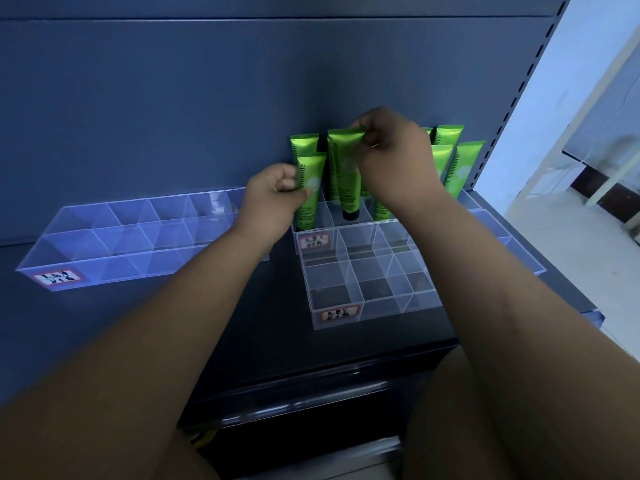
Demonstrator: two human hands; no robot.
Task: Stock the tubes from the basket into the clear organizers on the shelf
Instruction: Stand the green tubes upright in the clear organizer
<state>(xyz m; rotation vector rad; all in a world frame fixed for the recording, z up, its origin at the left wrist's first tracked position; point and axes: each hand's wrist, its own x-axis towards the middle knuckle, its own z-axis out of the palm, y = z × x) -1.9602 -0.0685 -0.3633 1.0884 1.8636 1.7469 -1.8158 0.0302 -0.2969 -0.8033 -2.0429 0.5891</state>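
**Both hands on green tubes at the rear organizer**

Head view: on my feed both forearms reach up over the dark shelf [249, 327] toward the blue back panel [207, 98]. The left hand [273, 195] has its fingers curled round the side of a green tube [311, 188] marked "Chamomile". That tube stands cap-down at the left end of the rear clear organizer [327, 213].

The right hand [391, 157] pinches the flat crimped top of a second tube [344, 168] between thumb and fingertips. Its black cap [351, 213] points down into a compartment of the same organizer.

More green tubes [464, 164] stand upright in the rows behind and to the right, partly hidden by the right wrist.

Just in front sits another clear organizer [363, 289] with a handwritten red-bordered label [341, 313], and I see no tubes in its compartments.

Well to the left lies a long clear organizer [121, 237] with its own label [59, 277].

I cannot make out the basket from here.
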